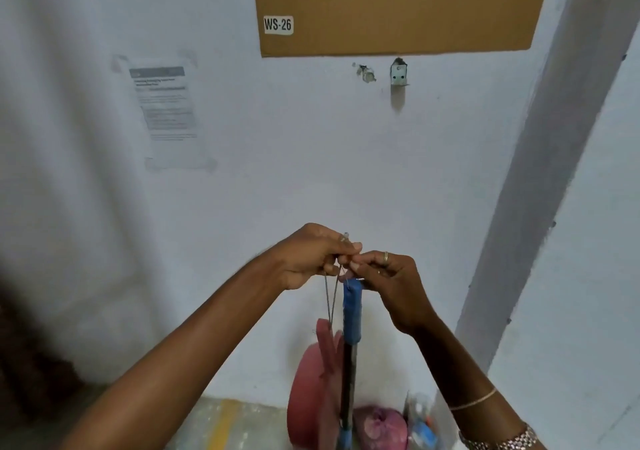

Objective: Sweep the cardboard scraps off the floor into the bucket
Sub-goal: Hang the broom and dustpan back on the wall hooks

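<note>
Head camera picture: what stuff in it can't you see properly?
- Head view: the print on the paper notice is too blurred to read.
- The bottom edge cuts off the lower end of the blue-gripped handle.
- Fingers of the left hand and right hand hide how the thin string they pinch is tied.
- The bucket and cardboard scraps are out of view.

At lower centre the left hand (311,255) and right hand (389,276) meet before the wall (277,172) — a wire loop (327,297) drops from the left to the dustpan (304,397), the broom handle (352,307) hangs beside it under the right. On the wall, upper centre, a cardboard sheet (398,6); bracket (399,72) beneath, paper notice (166,110) leftward.
</note>
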A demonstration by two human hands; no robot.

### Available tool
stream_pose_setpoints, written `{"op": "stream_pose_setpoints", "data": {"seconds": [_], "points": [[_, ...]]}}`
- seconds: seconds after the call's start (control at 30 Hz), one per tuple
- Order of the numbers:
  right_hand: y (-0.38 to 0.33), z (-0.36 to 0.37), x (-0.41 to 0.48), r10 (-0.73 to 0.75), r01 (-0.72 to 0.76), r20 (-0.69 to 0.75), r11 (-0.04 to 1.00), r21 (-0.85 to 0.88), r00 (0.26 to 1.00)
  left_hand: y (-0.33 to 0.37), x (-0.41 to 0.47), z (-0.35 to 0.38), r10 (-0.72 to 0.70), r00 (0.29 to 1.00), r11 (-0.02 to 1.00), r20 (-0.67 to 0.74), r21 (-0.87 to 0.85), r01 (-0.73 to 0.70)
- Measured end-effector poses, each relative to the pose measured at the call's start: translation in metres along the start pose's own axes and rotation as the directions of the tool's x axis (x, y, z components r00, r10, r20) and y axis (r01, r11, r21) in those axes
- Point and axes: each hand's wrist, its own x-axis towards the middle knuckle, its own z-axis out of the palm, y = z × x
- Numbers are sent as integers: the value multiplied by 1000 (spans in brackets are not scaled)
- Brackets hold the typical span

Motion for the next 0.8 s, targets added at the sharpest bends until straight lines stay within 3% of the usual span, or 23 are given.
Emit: {"op": "stream_pose_setpoints", "data": {"seconds": [0.2,0.4,0.63,0.8], "points": [[-25,-6,81,-61,69,57,986,-151,996,55,50,-63,36,993,954,114,292,-69],[-57,8,166,-149,144,6,945,-292,989,121,103,-121,126,971,785,204,577,-223],[-100,6,253,-298,197,-169,873,-447,939,202,155,-170,364,891,585,272,678,-446],[-145,-18,319,-387,246,-175,813,-528,905,266,193,-201,446,819,449,361,701,-554]]}}
